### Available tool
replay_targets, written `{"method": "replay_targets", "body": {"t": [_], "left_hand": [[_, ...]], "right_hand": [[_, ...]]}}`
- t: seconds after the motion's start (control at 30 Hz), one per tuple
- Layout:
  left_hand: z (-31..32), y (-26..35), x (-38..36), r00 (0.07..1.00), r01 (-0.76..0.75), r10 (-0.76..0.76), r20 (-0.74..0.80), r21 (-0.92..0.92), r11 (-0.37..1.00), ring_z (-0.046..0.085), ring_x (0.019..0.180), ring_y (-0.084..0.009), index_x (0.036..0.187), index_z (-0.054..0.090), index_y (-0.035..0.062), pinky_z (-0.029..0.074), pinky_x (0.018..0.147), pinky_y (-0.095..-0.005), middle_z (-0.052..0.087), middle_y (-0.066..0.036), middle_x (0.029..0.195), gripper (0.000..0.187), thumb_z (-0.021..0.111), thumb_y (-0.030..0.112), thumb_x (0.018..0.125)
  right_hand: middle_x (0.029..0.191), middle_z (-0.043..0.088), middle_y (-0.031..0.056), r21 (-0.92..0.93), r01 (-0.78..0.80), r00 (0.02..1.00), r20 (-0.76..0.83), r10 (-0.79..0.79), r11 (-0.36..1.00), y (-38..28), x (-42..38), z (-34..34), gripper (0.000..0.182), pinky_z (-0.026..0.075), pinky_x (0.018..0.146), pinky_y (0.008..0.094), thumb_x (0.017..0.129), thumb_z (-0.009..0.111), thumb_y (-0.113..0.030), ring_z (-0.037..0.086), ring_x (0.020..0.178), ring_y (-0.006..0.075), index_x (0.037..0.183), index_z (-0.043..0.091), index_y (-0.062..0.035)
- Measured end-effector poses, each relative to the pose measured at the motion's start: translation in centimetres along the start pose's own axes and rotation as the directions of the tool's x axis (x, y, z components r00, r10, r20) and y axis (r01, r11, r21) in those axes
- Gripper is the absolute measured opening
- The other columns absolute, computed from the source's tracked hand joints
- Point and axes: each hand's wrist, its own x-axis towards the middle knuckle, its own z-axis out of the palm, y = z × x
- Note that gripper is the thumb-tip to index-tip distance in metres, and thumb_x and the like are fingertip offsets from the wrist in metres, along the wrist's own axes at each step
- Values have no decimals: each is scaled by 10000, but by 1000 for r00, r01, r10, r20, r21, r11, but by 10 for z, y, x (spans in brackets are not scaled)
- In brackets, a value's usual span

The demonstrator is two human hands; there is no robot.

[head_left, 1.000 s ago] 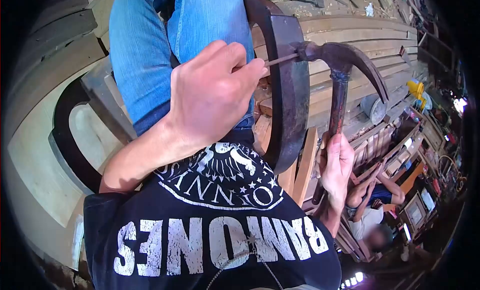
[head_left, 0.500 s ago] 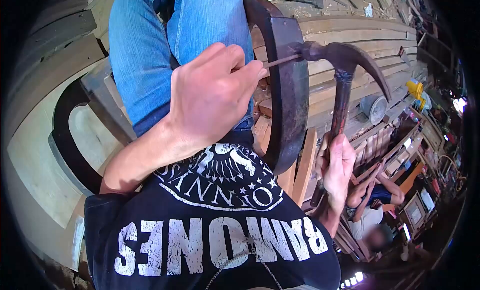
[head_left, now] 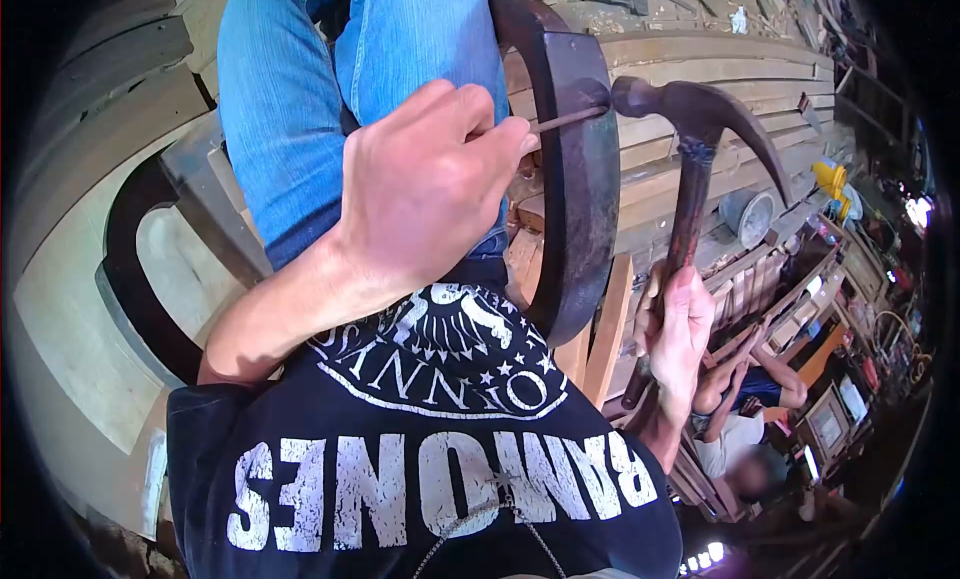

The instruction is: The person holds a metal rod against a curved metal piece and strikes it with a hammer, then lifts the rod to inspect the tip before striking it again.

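My left hand (head_left: 430, 184) is closed, with a thin reddish-brown rod (head_left: 570, 119) pinched between thumb and fingers. The rod points right, over a dark curved wooden piece (head_left: 582, 199) shaped like a chair arm, its tip near that piece's right edge. My right hand (head_left: 680, 324) wraps around the handle of a claw hammer (head_left: 690, 194), held head up. The hammer's striking face sits just right of the rod's tip, with a small gap, and its claw curves to the right. Jeans-covered legs lie behind my left hand.
A matching dark curved piece (head_left: 130, 249) stands at left beside a pale panel (head_left: 180, 269). Long boards (head_left: 730, 74) run behind the hammer, with a metal bucket (head_left: 747, 217) and a yellow object (head_left: 832, 177) farther right. Another person (head_left: 745, 409) sits at lower right.
The hammer head has moved slightly right, away from the rod's tip, which it overlapped before. My left hand and the rod have stayed almost still.
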Motion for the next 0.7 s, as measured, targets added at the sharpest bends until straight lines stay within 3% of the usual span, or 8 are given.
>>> {"method": "replay_targets", "body": {"t": [0.1,0.2,0.27,0.5,0.6,0.7], "left_hand": [[1,-1,1,1000,-17,17,-25,-10,1000,497,571,-179,862,728,81,402,489,-310,496,-29,628,131,776,89,741],[0,-1,2,1000,-27,27,-16,3,1000,496,569,-177,860,727,81,399,485,-310,496,-27,629,132,778,89,738],[0,-1,3,1000,-20,20,-21,-11,1000,494,566,-179,860,727,79,397,482,-313,496,-27,627,133,779,88,737],[0,-4,1,1000,-16,16,-4,-8,1000,490,563,-176,867,733,78,390,481,-306,497,-29,623,136,778,84,739],[1,-7,2,999,-38,38,-27,-19,999,486,557,-174,871,736,78,386,478,-303,495,-29,619,138,779,84,739],[0,-8,1,999,-37,37,-14,-32,999,482,551,-173,873,737,77,384,476,-304,493,-28,615,139,780,84,741]], "right_hand": [[513,378,-99,-94,74,997,4,-74,993,10,5,-1,371,233,394,195,1030,422,-375,329,415,-6,858,528,-65],[517,378,-95,-2,27,1000,5,-27,1000,-4,3,3,369,229,397,200,1034,419,-366,325,420,-6,860,533,-61],[518,377,-95,-45,94,996,10,-94,995,4,5,0,369,236,394,199,1036,414,-362,327,420,-6,871,538,-56],[525,376,-86,15,3,1000,13,-3,1000,1,3,3,366,250,396,194,1035,413,-369,344,424,-6,856,524,-70],[531,386,-86,-70,48,999,19,-47,996,3,2,3,363,261,390,188,1036,409,-366,359,420,-5,856,522,-71],[542,401,-80,33,-34,999,1,34,999,-3,-2,7,361,277,392,193,1036,409,-358,373,421,2,849,522,-72]]}}
